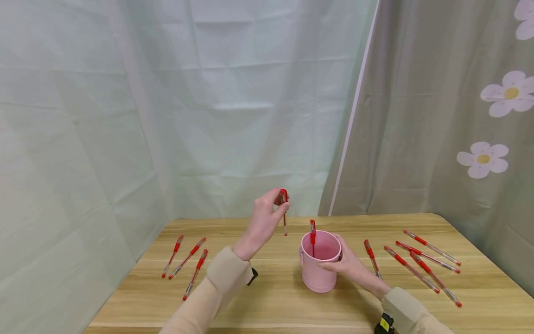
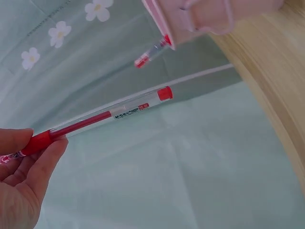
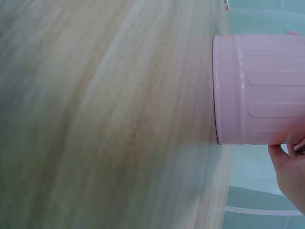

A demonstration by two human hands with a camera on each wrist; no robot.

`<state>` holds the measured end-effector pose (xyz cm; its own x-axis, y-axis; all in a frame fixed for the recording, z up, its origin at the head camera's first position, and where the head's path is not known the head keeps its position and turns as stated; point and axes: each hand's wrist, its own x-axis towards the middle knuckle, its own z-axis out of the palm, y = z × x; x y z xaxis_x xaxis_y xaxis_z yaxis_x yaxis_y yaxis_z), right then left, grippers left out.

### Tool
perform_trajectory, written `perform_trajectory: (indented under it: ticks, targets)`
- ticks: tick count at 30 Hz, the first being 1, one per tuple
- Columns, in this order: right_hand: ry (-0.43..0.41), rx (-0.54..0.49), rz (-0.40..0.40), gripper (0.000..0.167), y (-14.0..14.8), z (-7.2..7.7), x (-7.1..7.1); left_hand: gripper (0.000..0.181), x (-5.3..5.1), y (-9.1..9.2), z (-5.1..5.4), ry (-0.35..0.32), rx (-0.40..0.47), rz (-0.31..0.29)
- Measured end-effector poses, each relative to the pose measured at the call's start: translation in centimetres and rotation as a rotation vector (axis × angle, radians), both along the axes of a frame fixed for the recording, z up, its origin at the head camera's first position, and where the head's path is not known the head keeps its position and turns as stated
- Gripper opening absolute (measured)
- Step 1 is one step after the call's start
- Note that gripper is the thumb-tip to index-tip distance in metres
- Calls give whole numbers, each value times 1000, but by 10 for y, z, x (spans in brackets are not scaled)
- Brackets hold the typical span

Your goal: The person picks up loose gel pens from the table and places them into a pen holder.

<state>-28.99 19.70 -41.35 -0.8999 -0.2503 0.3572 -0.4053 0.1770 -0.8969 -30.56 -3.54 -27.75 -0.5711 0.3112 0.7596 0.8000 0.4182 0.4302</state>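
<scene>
My left hand (image 1: 263, 220) is raised above the table, left of a small pink bucket (image 1: 319, 277). Its thumb and fingers pinch a clear-barrelled red gel pen (image 2: 90, 121) near the red grip. In the head view that pen hangs almost upright, lower end down. The right hand (image 1: 352, 266) holds the bucket from its right side, thumb over the front near the rim and the other fingers partly hidden behind. The bucket stands upright on the table. One more red pen (image 1: 313, 232) stands inside, its red upper end above the rim.
Three red pens lie apart on the left of the wooden table (image 1: 275, 301), one of them a pen (image 1: 195, 274) nearest the left sleeve. Several others lie at the right, including a pen (image 1: 373, 258) close to the right wrist. A pale curtain (image 1: 250, 116) hangs behind.
</scene>
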Motion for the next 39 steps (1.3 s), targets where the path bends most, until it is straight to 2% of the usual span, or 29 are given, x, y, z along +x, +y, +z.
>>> perform_trajectory:
  ticks: [6, 11, 14, 22, 33, 39]
  targets:
    - [-35, -4, 5, 73, 0, 1, 1, 4, 4, 10, 6, 17, 27, -42]
    - [-22, -16, 15, 74, 0, 0, 0, 6, 6, 17, 7, 29, 45, -68]
    - [-7, -9, 14, 73, 0, -1, -1, 7, 6, 21, 6, 34, 56, -76]
    - [-39, -12, 19, 73, 0, -2, -1, 13, 4, 32, 2, 61, 57, -84]
    - [-36, -13, 15, 72, 0, -1, -2, 16, 2, 42, -8, -17, 46, -83]
    - [-34, -26, 35, 72, -1, -1, -1, 33, -4, 44, -18, -78, 59, -75]
